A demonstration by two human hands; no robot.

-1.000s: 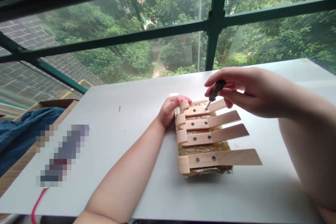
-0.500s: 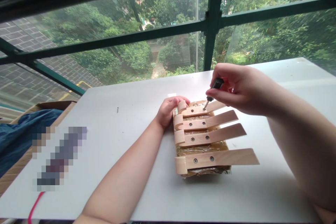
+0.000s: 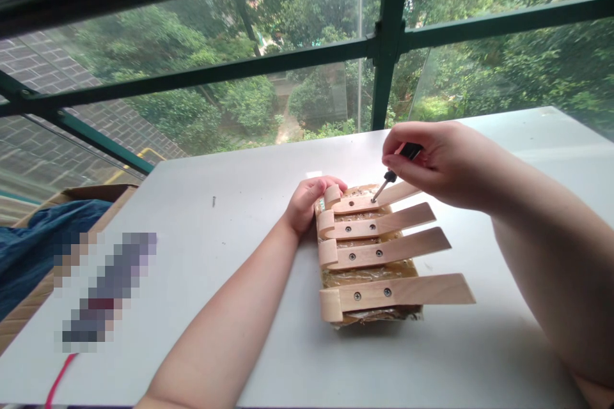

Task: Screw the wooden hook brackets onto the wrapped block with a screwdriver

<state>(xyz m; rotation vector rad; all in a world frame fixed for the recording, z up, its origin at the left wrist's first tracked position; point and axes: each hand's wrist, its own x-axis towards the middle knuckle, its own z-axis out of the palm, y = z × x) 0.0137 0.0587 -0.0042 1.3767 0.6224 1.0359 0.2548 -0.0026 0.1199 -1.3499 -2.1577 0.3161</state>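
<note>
My right hand (image 3: pixel 434 163) is closed around the dark handle of a small screwdriver (image 3: pixel 382 188). Its tip rests at the right-hand screw position on the farthest wooden strip (image 3: pixel 362 204), and the shaft leans to the right. A dark hole shows at that strip's left position. My left hand (image 3: pixel 307 201) grips the far left end of a tape-wrapped brown block (image 3: pixel 369 276), fingers curled over its edge beside the farthest strip. Several pale wooden strips with raised left ends lie across the block; the nearer ones, such as the front strip (image 3: pixel 422 290), each carry two cross-head screws.
A loose screw (image 3: pixel 213 201) stands or lies on the white table (image 3: pixel 201 281). To the left are a blurred-out object (image 3: pixel 110 287) with a red cord (image 3: pixel 60 380) and a cardboard box (image 3: pixel 108 208) holding blue cloth (image 3: pixel 29 249). Green-framed windows (image 3: pixel 386 45) rise behind the table.
The screwdriver's handle has tipped further right and lower, along with my right hand's fingers, while its tip stays on the same spot. My left hand and the block keep their place.
</note>
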